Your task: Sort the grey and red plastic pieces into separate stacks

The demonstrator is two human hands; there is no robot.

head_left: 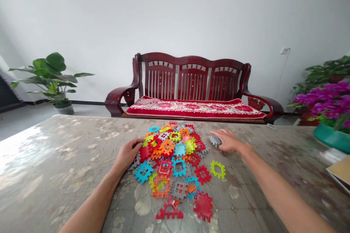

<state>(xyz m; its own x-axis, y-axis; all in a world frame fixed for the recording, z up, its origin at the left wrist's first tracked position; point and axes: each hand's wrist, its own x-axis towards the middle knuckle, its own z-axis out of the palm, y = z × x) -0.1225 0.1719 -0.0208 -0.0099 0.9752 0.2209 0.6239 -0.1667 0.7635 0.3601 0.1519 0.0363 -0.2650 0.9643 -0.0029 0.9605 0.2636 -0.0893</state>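
A heap of colourful plastic interlocking building tiles with notched edges lies on the table, some solid and some with window-like openings. At its left edge rests my left hand, thumb and forefinger apart against the outer tiles; its other fingers are partly hidden. Close to it are a dark red tile and a blue tile. To the right of the heap, my right hand grips a grey interlocking tile between thumb and fingers, low over the table. A lime-green frame tile lies apart, nearer to me.
The table has a glossy, patterned cover. A red tile and a red arched piece lie at the heap's near end. Another grey piece is at the far right, near a teal flowerpot. Behind stands a wooden bench.
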